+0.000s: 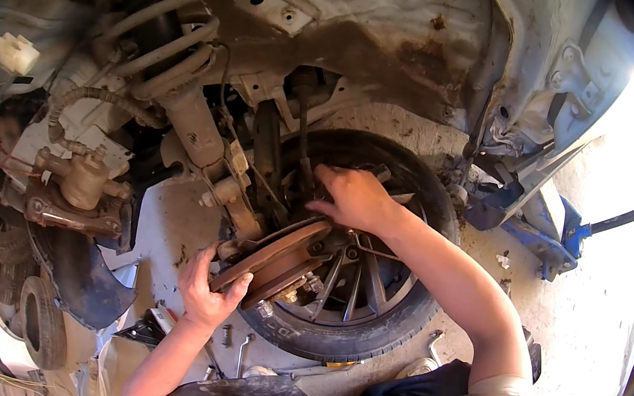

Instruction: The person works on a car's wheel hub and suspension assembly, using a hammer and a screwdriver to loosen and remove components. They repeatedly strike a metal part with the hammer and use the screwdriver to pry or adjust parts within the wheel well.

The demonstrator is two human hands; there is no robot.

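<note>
A rusty brake disc (265,259) sits tilted on the hub below the strut (196,130), with wheel studs sticking out of its front. My left hand (212,296) is closed on the disc's near left edge, the thumb on its outer side. Behind the disc's upper edge is my right hand (357,198), its fingers curled beside a thin rod (304,144). What those fingertips hold is hidden in shadow. Under the disc, a wheel with a black tyre (314,342) and metal spokes lies flat on the ground.
To the left hangs a brake caliper (87,182) with its hose. A coil spring (158,33) surrounds the strut above. A blue jack (560,238) stands at the right. A wrench (242,352) lies near my legs, and loose tyres (43,322) stand at lower left.
</note>
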